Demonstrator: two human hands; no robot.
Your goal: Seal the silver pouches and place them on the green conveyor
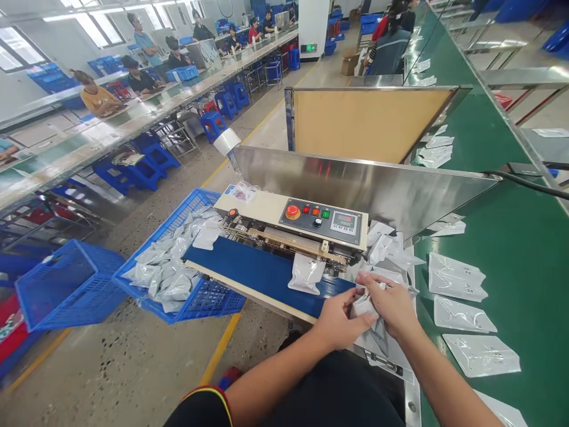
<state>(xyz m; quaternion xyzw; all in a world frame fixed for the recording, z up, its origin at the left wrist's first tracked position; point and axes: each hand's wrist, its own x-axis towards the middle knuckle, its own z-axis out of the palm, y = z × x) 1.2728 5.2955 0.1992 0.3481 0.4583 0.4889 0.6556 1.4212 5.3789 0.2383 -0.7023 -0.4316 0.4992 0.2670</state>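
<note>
Both my hands close on one white plastic pouch (pixel 364 306) at the right end of a band sealing machine (pixel 258 201). My left hand (pixel 340 320) pinches its left side, and my right hand (pixel 393 305) grips its top right; some fingertips are hidden behind the pouch. On the machine's blue conveyor belt (pixel 249 270) another white pouch (pixel 306 274) lies with its top edge at the sealing head. A further pouch (pixel 207 235) hangs over the belt's far left end. More loose pouches (pixel 384 246) are heaped just beyond my right hand.
A blue crate (pixel 226 299) full of pouches stands below the belt's left end. On the right runs a green conveyor (pixel 533 284) with several flat pouches. A metal panel (pixel 320 178) rises behind the machine. People sit along the far bench (pixel 178 92).
</note>
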